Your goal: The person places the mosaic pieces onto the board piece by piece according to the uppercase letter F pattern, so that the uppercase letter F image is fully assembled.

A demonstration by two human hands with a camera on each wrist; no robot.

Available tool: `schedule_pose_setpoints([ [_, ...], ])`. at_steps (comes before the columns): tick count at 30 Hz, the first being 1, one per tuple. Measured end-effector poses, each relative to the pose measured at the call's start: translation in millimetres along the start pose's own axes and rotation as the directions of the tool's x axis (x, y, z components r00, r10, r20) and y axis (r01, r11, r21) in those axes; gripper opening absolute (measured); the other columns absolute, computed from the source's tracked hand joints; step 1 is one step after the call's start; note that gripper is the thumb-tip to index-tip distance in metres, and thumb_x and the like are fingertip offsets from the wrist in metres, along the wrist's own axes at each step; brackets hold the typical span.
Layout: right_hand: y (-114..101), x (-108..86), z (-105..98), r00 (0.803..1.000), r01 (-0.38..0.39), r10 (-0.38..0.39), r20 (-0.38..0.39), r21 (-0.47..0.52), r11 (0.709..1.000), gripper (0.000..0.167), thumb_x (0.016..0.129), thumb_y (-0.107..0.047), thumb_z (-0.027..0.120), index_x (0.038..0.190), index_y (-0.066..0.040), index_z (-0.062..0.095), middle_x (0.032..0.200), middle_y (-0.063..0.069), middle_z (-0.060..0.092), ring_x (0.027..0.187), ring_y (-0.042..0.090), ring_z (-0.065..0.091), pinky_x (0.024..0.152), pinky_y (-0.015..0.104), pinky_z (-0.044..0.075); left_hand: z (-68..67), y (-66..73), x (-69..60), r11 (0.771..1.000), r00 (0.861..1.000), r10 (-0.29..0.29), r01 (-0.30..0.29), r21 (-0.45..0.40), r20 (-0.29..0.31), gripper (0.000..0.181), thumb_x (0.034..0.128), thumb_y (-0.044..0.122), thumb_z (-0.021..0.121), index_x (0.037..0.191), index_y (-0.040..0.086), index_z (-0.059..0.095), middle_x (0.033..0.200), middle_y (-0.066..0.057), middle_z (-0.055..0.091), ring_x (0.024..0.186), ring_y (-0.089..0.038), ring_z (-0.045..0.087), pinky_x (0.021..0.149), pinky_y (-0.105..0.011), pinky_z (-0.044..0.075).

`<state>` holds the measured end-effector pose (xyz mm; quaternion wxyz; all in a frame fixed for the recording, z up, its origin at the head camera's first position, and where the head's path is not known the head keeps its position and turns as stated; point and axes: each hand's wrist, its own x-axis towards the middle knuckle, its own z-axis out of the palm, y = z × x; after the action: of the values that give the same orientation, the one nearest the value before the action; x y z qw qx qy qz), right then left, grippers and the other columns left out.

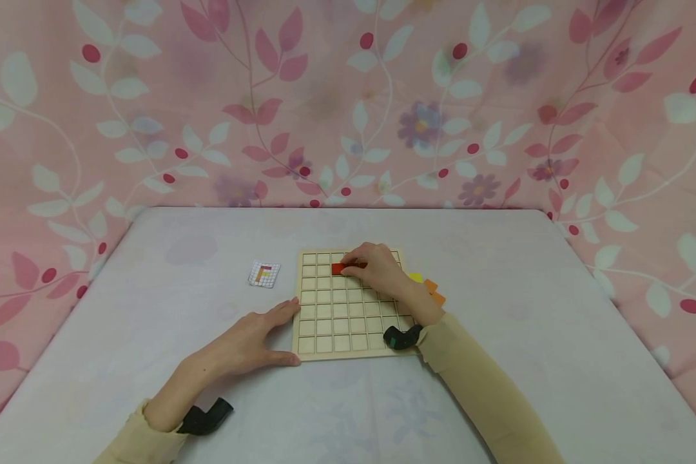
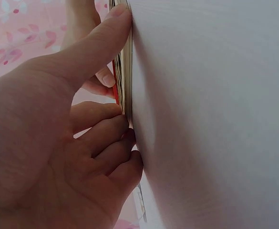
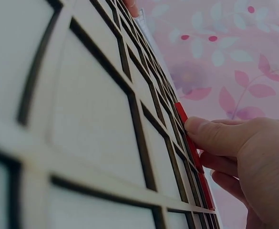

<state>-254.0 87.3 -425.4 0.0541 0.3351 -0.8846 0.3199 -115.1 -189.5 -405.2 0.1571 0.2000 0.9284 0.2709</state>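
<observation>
Grid board (image 1: 340, 309): pale wood, square cells, flat on the counter (image 1: 301, 406), mid-scene; both hands at it.
Left sleeve (image 1: 145, 438): beige, at the near edge of the head view; black device (image 1: 205, 419) at the wrist.
Right sleeve (image 1: 475, 380): beige; second black device (image 1: 403, 338) at the wrist, over the board's near right part.
Left grip (image 1: 249, 345): spread, thumb at the board's near left corner, forefinger at its left edge; nothing held.
Orange tiles (image 1: 437, 298): on the right, just past the right wrist, partly overlapped in view.
Yellow tile (image 1: 415, 278): beside the orange, partly hidden by the right wrist.
Pattern card (image 1: 263, 274): left of the board, apart from it; small grid with red, yellow and orange cells.
Right grip (image 1: 377, 270): over the board's far part, thumb and fingertip pinching the red tile.
Red tile (image 1: 338, 269): at the board, second row from the far edge, third column from the left; more red beyond a visible break, separate piece or not cannot be told.
Backdrop (image 1: 325, 96): pink floral cloth behind the counter.
</observation>
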Motion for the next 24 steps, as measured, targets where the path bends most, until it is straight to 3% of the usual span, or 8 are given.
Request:
schedule_pose_setpoints([
  [24,-2.6,-0.6,0.0,0.999,-0.038,0.038,0.016,-0.003,0.999,0.023,0.088,-0.022,0.078,0.108,-0.011,0.078,0.101,0.003,0.075,0.095,0.019,0.066,0.082,0.035,0.053,0.1,0.4,0.3,1.0,1.0,0.014,-0.014,0.012,-0.006,0.1,0.0768,0.051,0.082,0.156,0.012,0.035,0.162,-0.007,0.032,0.148,-0.031,0.033,0.115,-0.053,0.033],
])
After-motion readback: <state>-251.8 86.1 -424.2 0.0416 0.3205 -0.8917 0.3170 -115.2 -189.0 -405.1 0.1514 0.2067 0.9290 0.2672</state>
